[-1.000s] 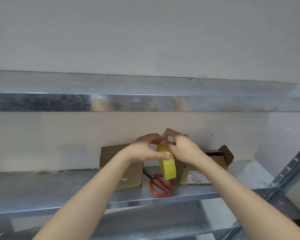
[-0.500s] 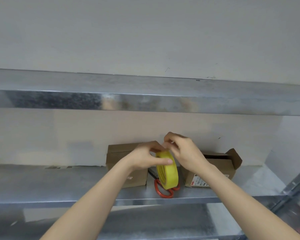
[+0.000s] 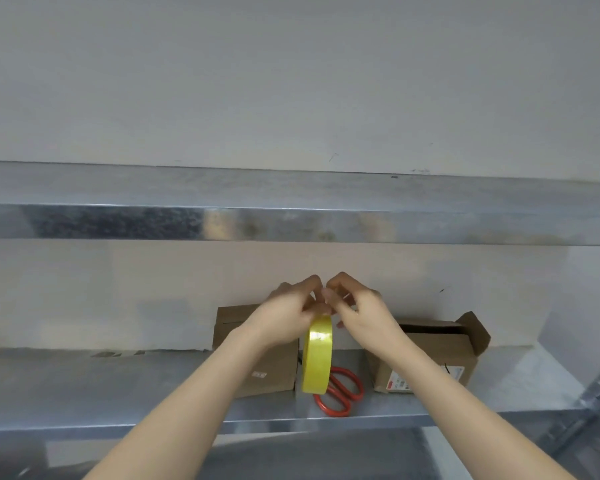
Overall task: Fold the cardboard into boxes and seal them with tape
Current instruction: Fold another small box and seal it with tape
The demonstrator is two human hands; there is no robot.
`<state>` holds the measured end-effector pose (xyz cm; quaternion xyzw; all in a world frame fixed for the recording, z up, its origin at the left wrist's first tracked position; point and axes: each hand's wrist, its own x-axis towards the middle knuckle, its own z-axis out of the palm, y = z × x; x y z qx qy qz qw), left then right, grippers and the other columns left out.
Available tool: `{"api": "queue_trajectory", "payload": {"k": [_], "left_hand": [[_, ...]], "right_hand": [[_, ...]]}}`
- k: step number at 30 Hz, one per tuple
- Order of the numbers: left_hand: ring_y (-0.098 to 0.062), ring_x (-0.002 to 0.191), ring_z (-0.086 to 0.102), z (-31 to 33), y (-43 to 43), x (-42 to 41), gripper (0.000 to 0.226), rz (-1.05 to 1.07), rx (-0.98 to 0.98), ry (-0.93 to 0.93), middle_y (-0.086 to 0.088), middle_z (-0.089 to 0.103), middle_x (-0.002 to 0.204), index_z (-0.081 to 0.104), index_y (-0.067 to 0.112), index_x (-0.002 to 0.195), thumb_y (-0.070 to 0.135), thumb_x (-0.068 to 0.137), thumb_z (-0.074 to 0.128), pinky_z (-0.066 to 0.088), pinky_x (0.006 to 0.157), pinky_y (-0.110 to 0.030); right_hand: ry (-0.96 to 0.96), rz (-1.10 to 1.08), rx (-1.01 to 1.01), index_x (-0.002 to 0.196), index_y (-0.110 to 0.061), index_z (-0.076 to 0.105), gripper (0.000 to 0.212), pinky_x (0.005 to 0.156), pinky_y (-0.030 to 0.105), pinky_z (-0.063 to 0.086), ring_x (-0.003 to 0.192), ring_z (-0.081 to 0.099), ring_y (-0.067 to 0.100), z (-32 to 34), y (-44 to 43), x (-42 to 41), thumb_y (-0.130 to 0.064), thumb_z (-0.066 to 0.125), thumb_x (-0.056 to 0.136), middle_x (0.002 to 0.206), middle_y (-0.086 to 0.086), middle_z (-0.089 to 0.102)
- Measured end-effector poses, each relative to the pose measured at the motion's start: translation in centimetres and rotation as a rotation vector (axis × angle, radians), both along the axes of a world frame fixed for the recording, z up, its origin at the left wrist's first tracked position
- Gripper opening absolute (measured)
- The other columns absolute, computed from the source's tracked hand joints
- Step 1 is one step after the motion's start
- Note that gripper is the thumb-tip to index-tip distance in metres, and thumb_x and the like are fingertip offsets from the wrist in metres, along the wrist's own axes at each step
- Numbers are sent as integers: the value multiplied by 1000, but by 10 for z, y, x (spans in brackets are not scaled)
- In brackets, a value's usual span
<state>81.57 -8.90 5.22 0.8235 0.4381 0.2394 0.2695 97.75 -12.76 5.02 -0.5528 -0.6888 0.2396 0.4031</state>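
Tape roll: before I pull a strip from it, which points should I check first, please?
1. Yellow tape roll held firm: ok, left hand and right hand pinch its top.
2. Tape end peeled free: cannot tell, the hands hide it.
3. Scissors ready: ok, on the shelf behind the roll.
4. Right box flaps shut: not ok, one flap stands open.
5. Left box flaps shut: ok.

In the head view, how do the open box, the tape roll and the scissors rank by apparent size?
Largest first: open box; tape roll, though held nearer the camera; scissors, partly hidden.
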Motion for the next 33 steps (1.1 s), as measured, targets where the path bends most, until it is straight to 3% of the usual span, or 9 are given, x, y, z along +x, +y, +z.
{"api": "queue_trajectory", "payload": {"k": [3, 7, 11, 13, 17, 20, 24, 30, 33], "left_hand": [[-24, 84, 61, 2, 4, -2, 6, 75, 11, -8, -5, 66, 95, 46, 28, 91, 24, 94, 50, 52, 73, -37], [-27, 88, 62, 5, 9, 1, 15, 169, -20, 36, -5, 67, 102, 47, 26, 93, 40, 97, 47, 53, 81, -41], [-29, 87, 61, 0, 15, 0, 15, 240, 0, 58, -6, 66, 99, 45, 25, 96, 40, 98, 44, 52, 82, -43], [-28, 84, 62, -3, 19, -3, 15, 261, -16, 16, -5, 68, 93, 44, 24, 96, 39, 99, 46, 52, 82, -42], [-17, 79, 67, -6, 28, -6, 15, 241, -62, -17, 4, 72, 85, 49, 24, 90, 36, 97, 53, 54, 79, -35], [-16, 85, 67, -12, 37, -12, 15, 250, -38, -43, 4, 70, 93, 55, 25, 83, 34, 91, 63, 53, 81, -35], [-16, 90, 65, -19, 48, -19, 16, 277, -9, -57, 5, 67, 91, 57, 26, 77, 32, 88, 67, 51, 82, -33], [-17, 85, 65, -18, 70, -21, 19, 267, 32, -104, 5, 70, 84, 55, 26, 73, 30, 88, 67, 49, 81, -31], [-17, 90, 65, -15, 80, -19, 18, 196, 36, -19, 5, 71, 89, 57, 27, 74, 34, 86, 69, 50, 84, -32]], "right_hand": [[3, -29, -32, 115, -36, 53, 27, 82, 30, 52, 93, 60, 5, -8, -5, -9, -50, 57, 92, 107, -7, 61], [91, -42, -73, 136, -40, 33, 61, 87, 27, 48, 104, 59, 11, -24, -14, -21, -60, 59, 85, 117, -4, 59], [176, -24, -201, 140, -38, 19, 77, 72, 22, 54, 73, 69, 15, -27, -19, -25, -51, 69, 83, 87, 0, 67], [144, 1, -221, 139, -36, 20, 72, 65, 20, 55, 58, 68, 21, -28, -22, -25, -41, 69, 87, 71, 3, 66], [102, -44, -234, 131, -29, 28, 56, 65, 21, 54, 52, 66, 24, -24, -23, -25, -38, 65, 90, 80, 7, 59], [27, -90, -266, 119, -17, 36, 47, 60, 21, 51, 55, 68, 25, -14, -19, -27, -39, 65, 90, 69, 4, 60], [-100, -135, -252, 109, -13, 49, 42, 52, 9, 42, 59, 69, 13, -7, -16, -26, -39, 70, 85, 54, -3, 62], [-101, -234, -292, 70, -15, 65, 34, 58, 14, 46, 53, 63, 2, -15, -16, -36, -46, 73, 80, 56, 1, 67], [-13, -292, -373, 70, -5, 72, 42, 55, 9, 43, 51, 62, 0, -19, -21, -37, -46, 74, 80, 54, 3, 67]]}}
